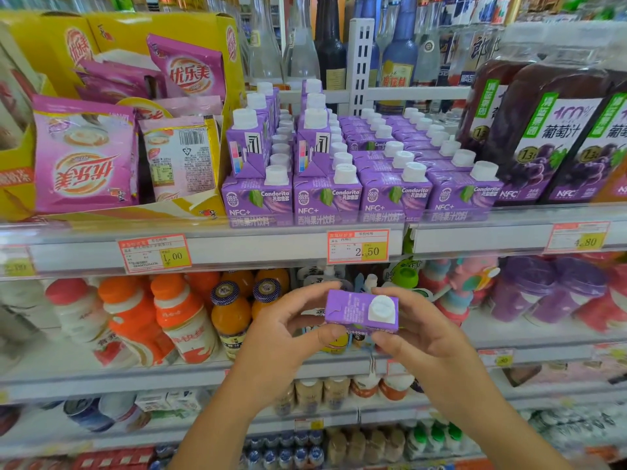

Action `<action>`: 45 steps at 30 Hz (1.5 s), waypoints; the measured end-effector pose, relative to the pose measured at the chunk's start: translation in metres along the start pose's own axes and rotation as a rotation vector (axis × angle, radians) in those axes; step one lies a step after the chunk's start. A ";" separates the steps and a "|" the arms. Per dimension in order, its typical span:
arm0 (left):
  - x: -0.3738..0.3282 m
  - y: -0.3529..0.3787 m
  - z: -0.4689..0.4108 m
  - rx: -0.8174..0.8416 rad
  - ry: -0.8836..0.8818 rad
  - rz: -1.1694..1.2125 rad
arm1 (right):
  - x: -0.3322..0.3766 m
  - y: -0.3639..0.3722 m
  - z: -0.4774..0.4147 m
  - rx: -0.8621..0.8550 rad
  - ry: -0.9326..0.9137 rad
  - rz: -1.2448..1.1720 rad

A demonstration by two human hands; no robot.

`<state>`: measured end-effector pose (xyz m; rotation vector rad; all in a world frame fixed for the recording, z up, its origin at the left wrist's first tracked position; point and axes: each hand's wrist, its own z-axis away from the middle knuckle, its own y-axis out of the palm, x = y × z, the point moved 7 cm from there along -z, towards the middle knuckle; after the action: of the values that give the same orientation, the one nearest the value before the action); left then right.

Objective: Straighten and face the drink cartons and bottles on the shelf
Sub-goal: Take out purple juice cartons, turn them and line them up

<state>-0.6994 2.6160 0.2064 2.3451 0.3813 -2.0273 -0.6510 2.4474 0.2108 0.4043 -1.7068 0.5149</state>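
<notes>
Purple carton (361, 312), centre frame, white cap showing: clamped at both ends by fingers (315, 290) of left hand (288, 330) and right hand (424, 337); apart from shelf rail (237, 252), below carton row (325, 198).

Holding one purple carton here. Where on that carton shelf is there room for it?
No bare shelf shows: the front row runs unbroken from the yellow box to the juice bottles. The only open room is above the single-layer cartons, between the stacked cartons and the bottles. The left hand and right hand grip the held carton.
</notes>
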 end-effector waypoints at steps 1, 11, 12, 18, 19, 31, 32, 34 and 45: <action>0.000 -0.001 0.000 -0.001 0.004 -0.012 | 0.001 0.000 0.000 0.011 -0.009 0.012; -0.006 0.006 0.001 0.058 0.001 0.000 | 0.007 -0.004 -0.001 0.001 0.036 -0.053; -0.008 0.006 0.000 0.055 0.006 0.004 | 0.008 -0.004 -0.001 0.004 0.041 -0.049; -0.028 0.005 -0.001 0.028 0.091 -0.048 | 0.031 -0.017 -0.009 -0.042 -0.041 0.028; -0.033 0.004 -0.002 0.014 0.114 -0.074 | 0.039 -0.022 -0.012 -0.041 -0.065 0.084; -0.140 -0.027 -0.045 -0.283 0.606 -0.740 | 0.203 -0.062 -0.069 -0.147 -0.410 0.608; -0.143 -0.031 -0.051 -0.332 0.657 -0.807 | 0.212 -0.065 -0.079 -0.187 -0.426 0.668; -0.143 -0.036 -0.058 -0.400 0.727 -0.910 | 0.220 -0.069 -0.105 -0.229 -0.422 0.806; -0.128 -0.037 -0.060 -0.466 0.902 -0.973 | 0.185 -0.073 -0.192 -0.141 -0.236 0.951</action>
<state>-0.6648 2.6397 0.3464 2.7826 2.0260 -0.5733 -0.4899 2.4932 0.4301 -0.5125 -2.0972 1.0421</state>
